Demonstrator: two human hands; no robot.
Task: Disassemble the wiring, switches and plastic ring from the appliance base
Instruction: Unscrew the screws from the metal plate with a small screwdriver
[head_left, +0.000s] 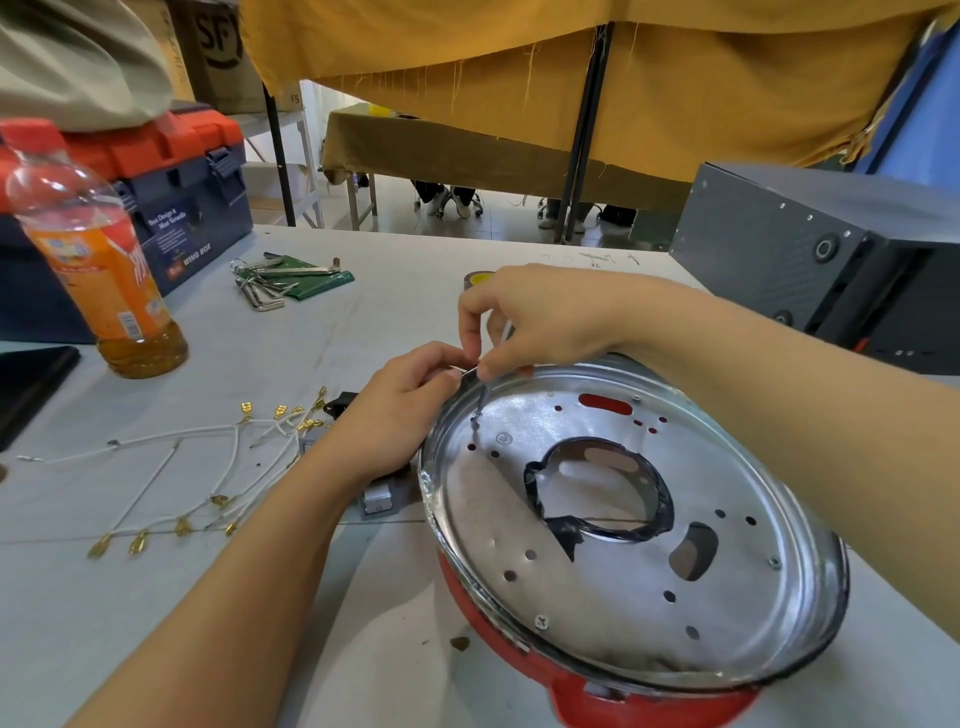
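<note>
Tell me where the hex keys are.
In the head view, the hex keys lie far left on the table, beside the blue toolbox, partly on a green pouch.

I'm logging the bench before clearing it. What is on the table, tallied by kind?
Appliance base: 1
Loose wiring bundle: 1
Drink bottle: 1
Toolbox: 1
Hex key set: 1
Grey metal case: 1
Tape roll, mostly hidden by the right hand: 1
Total: 7

Wires (171, 483) lie left of the appliance base (639, 525); bottle (93, 254) behind.
</note>
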